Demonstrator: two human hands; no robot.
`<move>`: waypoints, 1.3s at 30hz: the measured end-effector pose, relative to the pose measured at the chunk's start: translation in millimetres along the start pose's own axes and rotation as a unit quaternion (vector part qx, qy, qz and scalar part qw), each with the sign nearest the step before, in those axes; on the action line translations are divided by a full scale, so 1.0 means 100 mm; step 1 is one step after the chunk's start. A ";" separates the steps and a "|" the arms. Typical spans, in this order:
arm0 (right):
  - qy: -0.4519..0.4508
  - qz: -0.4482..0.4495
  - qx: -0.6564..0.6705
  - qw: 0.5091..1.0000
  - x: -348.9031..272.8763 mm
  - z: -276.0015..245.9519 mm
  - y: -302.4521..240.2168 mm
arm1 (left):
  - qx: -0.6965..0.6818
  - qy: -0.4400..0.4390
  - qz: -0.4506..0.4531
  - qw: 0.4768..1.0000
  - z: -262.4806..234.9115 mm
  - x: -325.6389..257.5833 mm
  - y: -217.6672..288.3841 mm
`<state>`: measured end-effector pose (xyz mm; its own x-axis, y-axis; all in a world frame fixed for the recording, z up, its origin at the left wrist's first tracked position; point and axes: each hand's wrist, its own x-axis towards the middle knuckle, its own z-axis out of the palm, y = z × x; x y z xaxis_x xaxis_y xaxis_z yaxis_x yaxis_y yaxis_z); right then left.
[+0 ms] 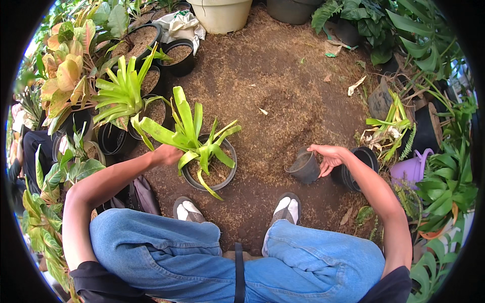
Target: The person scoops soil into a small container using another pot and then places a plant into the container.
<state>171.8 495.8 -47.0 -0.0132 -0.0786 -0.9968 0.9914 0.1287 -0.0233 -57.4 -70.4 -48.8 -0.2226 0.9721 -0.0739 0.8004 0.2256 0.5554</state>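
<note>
A potted plant with long, strap-shaped light green leaves (189, 129) stands before my left foot in a round dark pot (231, 177). At the left rim of that pot is my left hand (167, 155), its fingers curled and partly hidden behind the leaves. What they grip, the rim or the plant's base, I cannot make out. Over on the right, my right hand (331, 157) holds a small black plastic pot (306, 167) by its rim. This pot is tipped, its mouth turned to the left.
Near my right forearm sit nested black pots (357, 164) and a purple container (411, 169). Leafy potted plants (121, 93) crowd the left side. A large cream pot (222, 15) stands at the back. Brown soil with dry bits covers the ground (283, 91) between.
</note>
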 end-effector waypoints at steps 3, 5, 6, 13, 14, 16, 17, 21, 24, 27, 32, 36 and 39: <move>0.017 -0.043 -0.039 0.998 -0.13 -0.11 0.03 | -0.044 -0.032 -0.050 0.997 -0.01 0.02 -0.03; 0.014 -0.075 -0.083 0.994 -0.21 -0.12 -0.03 | -0.041 -0.033 -0.053 0.997 0.00 0.00 -0.04; 0.012 -0.091 -0.105 0.990 -0.28 -0.12 -0.07 | -0.038 -0.023 -0.046 0.998 0.01 -0.01 -0.07; -0.044 -0.180 -0.148 0.972 -0.48 0.13 -0.38 | -0.019 -0.052 -0.104 0.993 0.03 0.01 -0.07; -0.048 -0.192 -0.156 0.968 -0.50 0.17 -0.43 | -0.027 -0.034 -0.080 0.996 0.06 0.01 -0.10; -0.038 -0.199 -0.185 0.962 -0.63 0.35 -0.53 | -0.040 0.001 -0.038 0.998 0.08 -0.02 -0.12; -0.032 -0.202 -0.199 0.959 -0.71 0.43 -0.58 | -0.024 -0.002 -0.050 0.998 0.09 -0.01 -0.12; 0.060 -0.168 -0.302 0.937 -1.00 0.69 -0.77 | -0.026 -0.017 -0.085 0.996 0.09 0.03 -0.08; 0.125 -0.176 -0.362 0.907 -1.26 0.96 -0.96 | -0.027 -0.023 -0.084 0.996 0.15 0.03 -0.17; 0.209 -0.221 -0.427 0.852 -1.47 1.30 -1.20 | -0.024 -0.010 -0.055 0.998 0.18 -0.06 -0.20; 0.305 -0.374 -0.467 0.741 -1.42 1.83 -1.39 | 0.002 -0.030 -0.073 0.997 0.05 0.03 -0.02; 0.327 -0.401 -0.468 0.716 -1.48 1.99 -1.40 | -0.027 -0.049 -0.096 0.994 -0.02 0.06 0.06; 0.304 -0.349 -0.493 0.737 -1.71 2.03 -1.39 | -0.040 -0.023 -0.062 0.997 -0.03 -0.01 0.05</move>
<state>62.8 291.0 142.6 -0.8277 -0.0475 -0.5591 0.1425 0.9459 -0.2914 -54.8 -70.2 -43.1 -0.2899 0.9393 -0.1836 0.7207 0.3405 0.6039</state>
